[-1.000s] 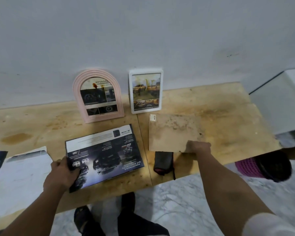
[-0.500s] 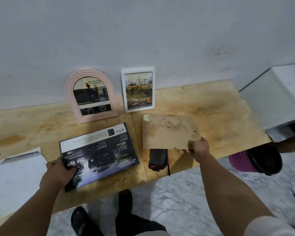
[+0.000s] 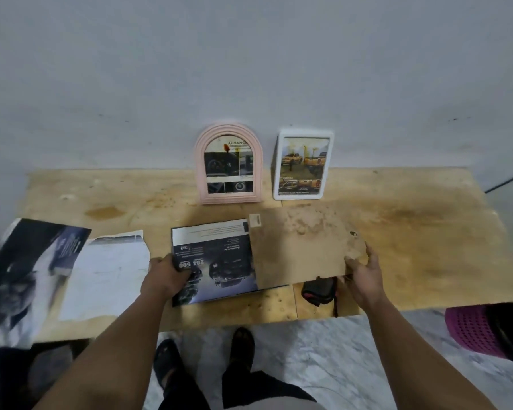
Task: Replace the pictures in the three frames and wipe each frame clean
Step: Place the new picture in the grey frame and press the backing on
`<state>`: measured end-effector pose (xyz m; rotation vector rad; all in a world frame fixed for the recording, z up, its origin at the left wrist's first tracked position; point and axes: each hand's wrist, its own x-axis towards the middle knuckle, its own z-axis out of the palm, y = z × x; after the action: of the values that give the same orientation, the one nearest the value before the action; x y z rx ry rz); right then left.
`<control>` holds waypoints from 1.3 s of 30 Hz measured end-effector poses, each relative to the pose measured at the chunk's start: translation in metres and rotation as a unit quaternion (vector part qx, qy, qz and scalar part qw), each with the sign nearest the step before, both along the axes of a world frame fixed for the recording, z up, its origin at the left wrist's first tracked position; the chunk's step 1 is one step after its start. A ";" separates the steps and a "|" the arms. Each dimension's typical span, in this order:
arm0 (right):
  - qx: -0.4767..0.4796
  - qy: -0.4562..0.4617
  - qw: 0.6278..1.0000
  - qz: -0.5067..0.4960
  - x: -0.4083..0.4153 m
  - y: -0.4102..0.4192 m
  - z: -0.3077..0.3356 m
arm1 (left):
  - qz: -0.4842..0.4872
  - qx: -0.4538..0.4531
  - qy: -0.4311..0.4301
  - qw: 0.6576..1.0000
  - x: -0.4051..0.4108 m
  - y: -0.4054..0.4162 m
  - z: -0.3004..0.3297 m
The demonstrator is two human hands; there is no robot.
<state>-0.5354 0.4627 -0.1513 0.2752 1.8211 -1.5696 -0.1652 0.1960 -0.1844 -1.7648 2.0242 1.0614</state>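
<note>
The right hand grips the brown backing board, which has slid leftward from half a second ago and now overlaps the dark car brochure gripped by the left hand on the tabletop, probably sizing a new picture.

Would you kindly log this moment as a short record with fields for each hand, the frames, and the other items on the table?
left hand: grips the near-left corner of the dark brochure
right hand: holds the near-right edge of the brown backing board, which overlaps the brochure's right side
pink arched frame: upright against the wall, picture inside
white rectangular frame: upright to the right of the pink one, picture inside
table: stained plywood
loose sheets: lying at the left
black pouch: near edge, partly under the board
</note>
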 end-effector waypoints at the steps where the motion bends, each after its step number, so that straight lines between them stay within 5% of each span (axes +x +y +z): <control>1: -0.003 0.010 1.000 0.017 0.010 -0.011 -0.002 | 0.005 0.006 0.007 1.000 0.001 0.001 0.004; 17: 0.099 0.168 0.965 0.175 0.130 -0.096 -0.042 | 0.066 0.085 0.113 0.988 0.017 0.004 0.011; 28: 0.247 0.203 0.894 0.313 0.121 -0.095 -0.037 | 0.019 0.060 0.109 0.992 0.025 0.001 0.000; 34: 0.320 0.232 0.825 0.403 0.118 -0.092 -0.027 | 0.005 0.025 0.038 0.999 0.017 0.012 -0.003; 39: 0.436 0.294 0.666 0.529 0.115 -0.101 -0.010 | -0.011 0.002 -0.006 1.000 0.007 0.023 0.004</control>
<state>-0.4202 0.3612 -0.1612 -0.8639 2.3680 0.1562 -0.1580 0.2195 -0.1809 -1.7373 2.0286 1.0464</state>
